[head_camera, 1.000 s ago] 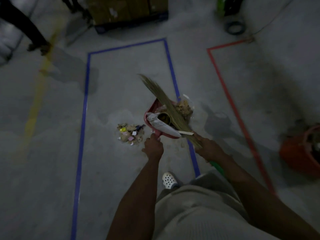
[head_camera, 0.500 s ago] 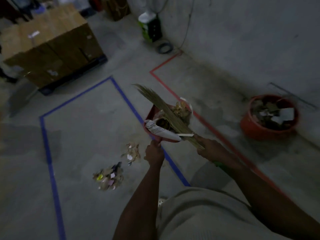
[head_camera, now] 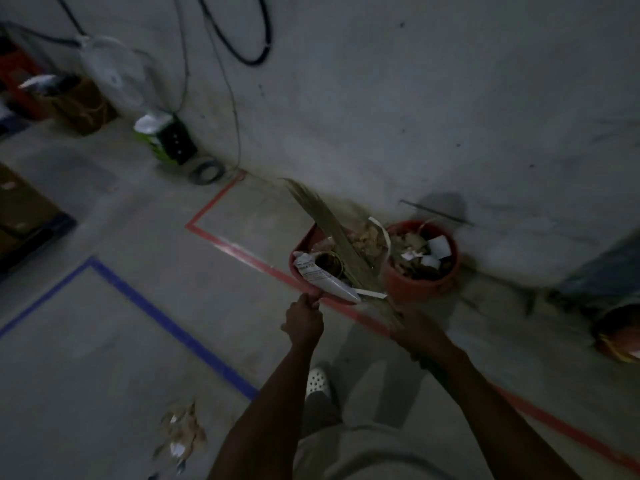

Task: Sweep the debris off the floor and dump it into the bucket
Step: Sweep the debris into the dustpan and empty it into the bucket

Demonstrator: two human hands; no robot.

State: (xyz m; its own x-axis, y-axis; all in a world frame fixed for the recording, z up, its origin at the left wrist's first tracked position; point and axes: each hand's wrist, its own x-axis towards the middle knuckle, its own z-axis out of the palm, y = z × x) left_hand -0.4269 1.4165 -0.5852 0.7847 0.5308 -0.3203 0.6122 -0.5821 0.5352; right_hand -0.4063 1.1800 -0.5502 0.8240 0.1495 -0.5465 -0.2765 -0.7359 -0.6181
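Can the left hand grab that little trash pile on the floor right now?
Probably not. The left hand grips the full dustpan up by the bucket, and the pile lies on the floor well behind it.

Wall (head_camera: 415,116) close behind bucket (head_camera: 420,284)

Dim warehouse-like bay showing; bare concrete floor (head_camera: 138,358) and wall (head_camera: 415,116) running all round; blue tape (head_camera: 166,323) marking zone left of left hand (head_camera: 304,322) gripping dustpan (head_camera: 302,244); red tape (head_camera: 242,252) passing beneath right hand (head_camera: 419,336) gripping broom (head_camera: 325,220); cables (head_camera: 249,57) hanging far beyond grip; fan (head_camera: 112,72), cardboard boxes (head_camera: 24,206) standing far left
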